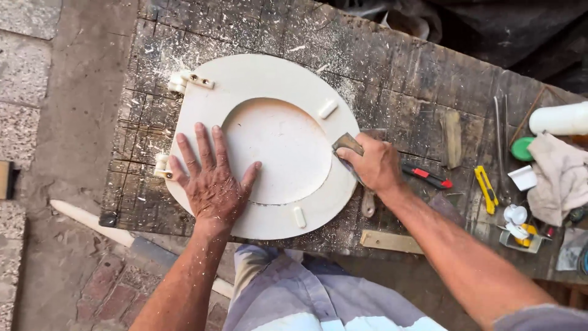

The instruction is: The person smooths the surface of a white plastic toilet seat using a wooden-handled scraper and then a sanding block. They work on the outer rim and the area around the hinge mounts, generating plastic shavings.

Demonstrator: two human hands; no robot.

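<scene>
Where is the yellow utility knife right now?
The yellow utility knife lies on the workbench, right of the right hand, beside the red-handled tool.

Yellow utility knife, red cutter (near rag)

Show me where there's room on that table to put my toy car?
The bare dusty wood along the workbench back, behind the toilet seat and left of the white tube, is free. The right end is crowded: yellow utility knife, red utility knife, cloth, green lid.
</scene>
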